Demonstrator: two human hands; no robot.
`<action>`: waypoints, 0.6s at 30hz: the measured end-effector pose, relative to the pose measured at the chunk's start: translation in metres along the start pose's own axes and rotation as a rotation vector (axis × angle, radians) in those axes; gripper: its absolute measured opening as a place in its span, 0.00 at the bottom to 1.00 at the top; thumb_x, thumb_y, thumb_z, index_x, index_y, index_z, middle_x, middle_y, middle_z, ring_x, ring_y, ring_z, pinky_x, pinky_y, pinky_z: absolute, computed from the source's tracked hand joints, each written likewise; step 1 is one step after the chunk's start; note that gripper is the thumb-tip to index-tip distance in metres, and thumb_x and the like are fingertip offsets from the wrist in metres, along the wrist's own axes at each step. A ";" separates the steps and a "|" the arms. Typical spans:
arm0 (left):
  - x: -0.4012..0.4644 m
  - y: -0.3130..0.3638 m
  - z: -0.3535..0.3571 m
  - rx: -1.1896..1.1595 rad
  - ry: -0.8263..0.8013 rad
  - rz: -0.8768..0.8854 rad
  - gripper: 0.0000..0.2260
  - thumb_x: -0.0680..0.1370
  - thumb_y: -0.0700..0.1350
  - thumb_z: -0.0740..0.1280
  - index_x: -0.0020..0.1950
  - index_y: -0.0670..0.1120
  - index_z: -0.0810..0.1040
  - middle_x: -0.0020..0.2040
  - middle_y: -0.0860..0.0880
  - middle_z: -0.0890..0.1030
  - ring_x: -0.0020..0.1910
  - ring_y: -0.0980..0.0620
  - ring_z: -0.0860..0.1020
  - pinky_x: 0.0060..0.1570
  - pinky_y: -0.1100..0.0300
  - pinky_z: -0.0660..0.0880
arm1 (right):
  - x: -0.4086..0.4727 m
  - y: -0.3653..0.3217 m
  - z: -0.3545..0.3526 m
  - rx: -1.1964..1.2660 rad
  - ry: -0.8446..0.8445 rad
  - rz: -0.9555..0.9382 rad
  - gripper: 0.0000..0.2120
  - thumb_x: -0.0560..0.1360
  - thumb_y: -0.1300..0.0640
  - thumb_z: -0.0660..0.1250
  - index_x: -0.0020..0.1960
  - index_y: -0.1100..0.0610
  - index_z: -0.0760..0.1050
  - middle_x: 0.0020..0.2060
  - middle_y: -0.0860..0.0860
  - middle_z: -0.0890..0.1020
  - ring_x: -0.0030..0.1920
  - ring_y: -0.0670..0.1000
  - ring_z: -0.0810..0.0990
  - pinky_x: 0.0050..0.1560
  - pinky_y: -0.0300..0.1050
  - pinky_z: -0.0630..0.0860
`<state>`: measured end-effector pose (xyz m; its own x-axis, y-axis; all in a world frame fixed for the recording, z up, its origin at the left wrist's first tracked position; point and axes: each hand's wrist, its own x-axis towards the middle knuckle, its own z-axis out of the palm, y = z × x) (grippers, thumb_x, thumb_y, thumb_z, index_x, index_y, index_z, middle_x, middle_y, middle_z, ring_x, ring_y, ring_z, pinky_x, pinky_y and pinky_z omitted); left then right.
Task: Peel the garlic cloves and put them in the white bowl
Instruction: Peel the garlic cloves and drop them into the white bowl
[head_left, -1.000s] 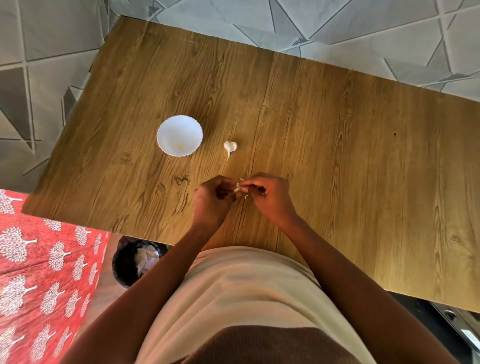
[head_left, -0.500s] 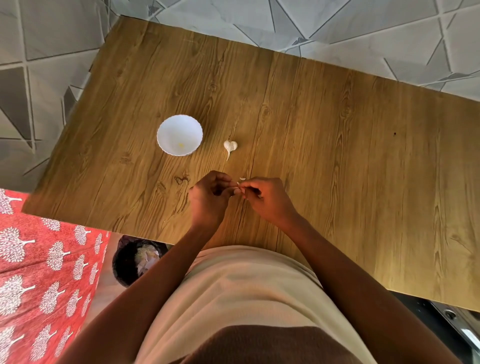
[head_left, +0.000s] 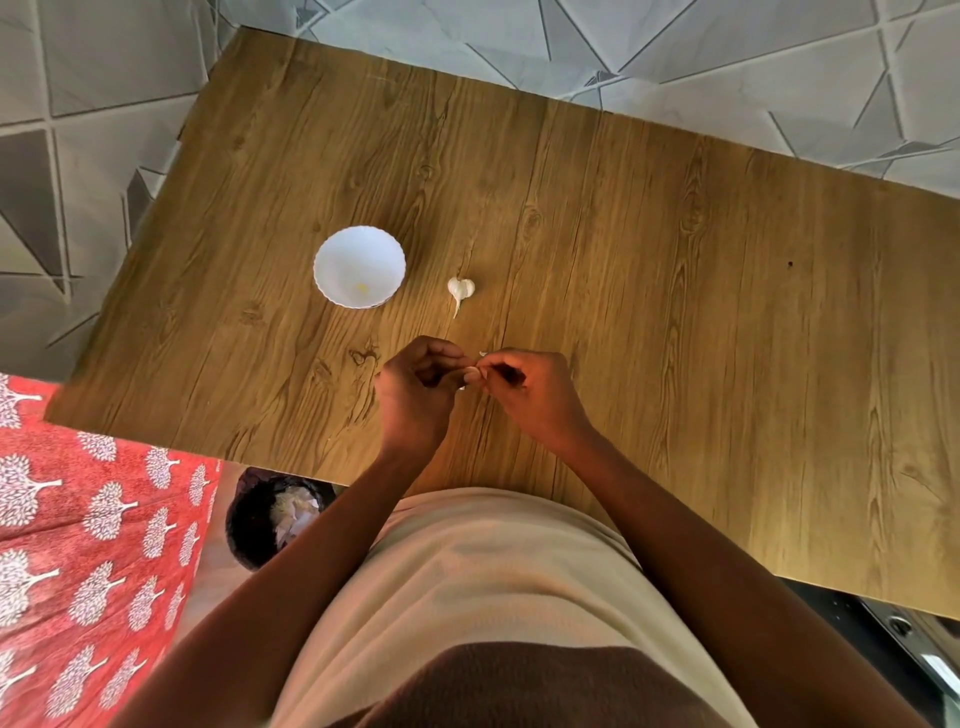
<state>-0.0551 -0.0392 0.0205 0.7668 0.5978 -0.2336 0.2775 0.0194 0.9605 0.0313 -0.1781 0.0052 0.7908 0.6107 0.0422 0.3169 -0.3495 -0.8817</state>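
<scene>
Red patterned cloth (head_left: 93, 530) occupies the 8 o'clock corner; just right of it, below the counter (head_left: 675, 260) edge, a dark bin (head_left: 270, 519) holds pale scraps that look like shed skins, placed, by judgement, within easy reach for waste. At 10 o'clock from the hands stands the white bowl (head_left: 359, 267), upright, with a small yellowish speck at its bottom — too small to identify — and no clove clearly seen inside. It sits near enough for a short drop of each peeled clove. Just right of the bowl, apart from it, lies the remaining garlic piece (head_left: 460, 289) with its stem pointing toward the person, parked as stock. At centre, the left hand (head_left: 415, 395) has fingers curled, pinching a garlic clove (head_left: 471, 375); the right hand (head_left: 530, 395) meets it at 3 o'clock, fingertips nipped on the clove or its skin — presumably one hand steadies while the other strips. A skin flake (head_left: 483, 354) lies just beyond the hands. No brand, label or writing is legible anywhere.
</scene>
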 end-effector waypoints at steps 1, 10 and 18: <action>0.001 -0.001 0.000 -0.017 0.002 -0.012 0.11 0.71 0.31 0.78 0.51 0.40 0.81 0.42 0.47 0.87 0.45 0.49 0.87 0.49 0.53 0.85 | 0.000 0.000 0.001 0.037 -0.005 0.037 0.06 0.78 0.63 0.72 0.54 0.61 0.85 0.42 0.51 0.87 0.41 0.46 0.85 0.45 0.46 0.83; 0.004 -0.005 -0.003 -0.104 0.007 -0.034 0.13 0.72 0.27 0.75 0.52 0.39 0.80 0.45 0.44 0.87 0.47 0.45 0.87 0.49 0.50 0.84 | 0.001 0.001 0.005 0.300 0.062 0.301 0.05 0.78 0.67 0.70 0.52 0.65 0.84 0.38 0.56 0.87 0.38 0.56 0.86 0.42 0.50 0.84; 0.020 -0.026 -0.020 0.110 0.184 0.033 0.13 0.73 0.29 0.74 0.53 0.41 0.81 0.46 0.49 0.87 0.45 0.53 0.86 0.48 0.56 0.84 | 0.001 0.014 0.004 -0.092 0.044 0.183 0.04 0.73 0.63 0.77 0.48 0.58 0.86 0.40 0.48 0.87 0.39 0.37 0.82 0.42 0.28 0.76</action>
<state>-0.0579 -0.0119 -0.0060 0.6609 0.7330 -0.1607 0.3228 -0.0844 0.9427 0.0346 -0.1794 -0.0090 0.8611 0.4999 -0.0924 0.2110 -0.5168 -0.8297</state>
